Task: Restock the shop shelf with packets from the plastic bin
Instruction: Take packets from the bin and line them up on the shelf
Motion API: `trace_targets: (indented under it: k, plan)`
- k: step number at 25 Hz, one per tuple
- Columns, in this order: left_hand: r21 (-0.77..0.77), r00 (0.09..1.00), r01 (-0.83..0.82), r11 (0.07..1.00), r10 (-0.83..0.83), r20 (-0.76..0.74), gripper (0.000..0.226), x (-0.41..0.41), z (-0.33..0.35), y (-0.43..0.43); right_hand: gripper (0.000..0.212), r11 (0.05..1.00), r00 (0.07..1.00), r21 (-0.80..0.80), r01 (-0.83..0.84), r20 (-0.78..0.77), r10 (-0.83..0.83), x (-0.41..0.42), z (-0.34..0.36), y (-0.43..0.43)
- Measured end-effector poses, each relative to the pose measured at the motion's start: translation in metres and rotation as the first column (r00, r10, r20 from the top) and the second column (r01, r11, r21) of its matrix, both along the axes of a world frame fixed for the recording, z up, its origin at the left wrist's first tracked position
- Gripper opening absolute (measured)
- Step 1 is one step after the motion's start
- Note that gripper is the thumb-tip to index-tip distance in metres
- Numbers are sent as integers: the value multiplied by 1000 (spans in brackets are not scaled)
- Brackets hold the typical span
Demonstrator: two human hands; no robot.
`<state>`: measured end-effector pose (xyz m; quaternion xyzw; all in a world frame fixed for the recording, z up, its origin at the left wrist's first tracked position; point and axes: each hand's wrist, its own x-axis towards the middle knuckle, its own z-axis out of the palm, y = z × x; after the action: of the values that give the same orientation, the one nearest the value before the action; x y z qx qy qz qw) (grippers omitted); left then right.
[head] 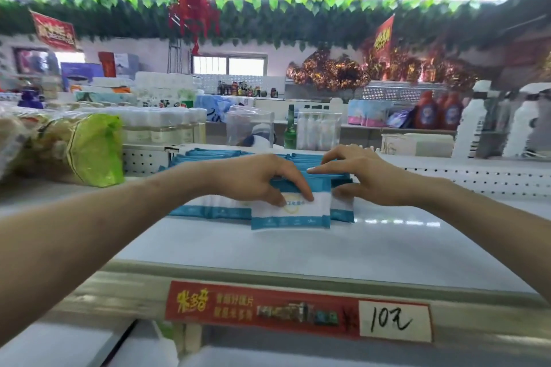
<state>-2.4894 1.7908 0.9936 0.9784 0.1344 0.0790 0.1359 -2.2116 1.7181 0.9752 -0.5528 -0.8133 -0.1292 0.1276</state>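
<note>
1. Head view is showing my two hands working close together but not touching on the shelf [238, 247]. The plastic bin is not appearing anywhere.
2. My left hand [268, 179] is gripping the front packet [290, 213] at its top, with the fingers curling over the edge and the thumb pressing on the white face.
3. My right hand [366, 176] is sitting just beside it, laying its fingers across the tops of the packets [316, 180] behind and pinching that row with the thumb at its front.
4. The packet is hanging just below my left fingers, touching the row behind, and seems to be standing on its lower edge. A flat stack [208, 155] is lying beyond both hands.
5. I am judging the packet to be light, soft and slick-skinned, so it is likely bending if squeezed mid-face. I am favouring a hold along the top seam or across both short sides.
6. A green bag [89, 152] is sitting well to the left of my left hand. A price label [298, 313] is running along the shelf lip, nearer to me than either hand.
</note>
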Motion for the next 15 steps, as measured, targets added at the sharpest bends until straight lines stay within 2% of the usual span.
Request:
trace_targets:
  k: [2, 5, 11, 15]
  plan:
    - [50, 999, 33, 998, -31, -24, 43, 24, -5, 1, 56, 999, 998, 30, 30, -50, -28, 8, 8, -11]
    - [142, 998, 55, 988, -54, -10, 43, 51, -10, 7, 55, 991, 992, 120, 54, -117, -40, 17, 22, -27]
    - [267, 999, 50, 962, -46, -22, 40, 62, -15, 20, 46, 973, 991, 231, 21, -133, 10, 17, 36, -48]
    - [343, 998, 3, 939, -22, 54, 33, 54, -14, 17, 40, 975, 994, 223, -7, -109, 32, -7, 41, -42]
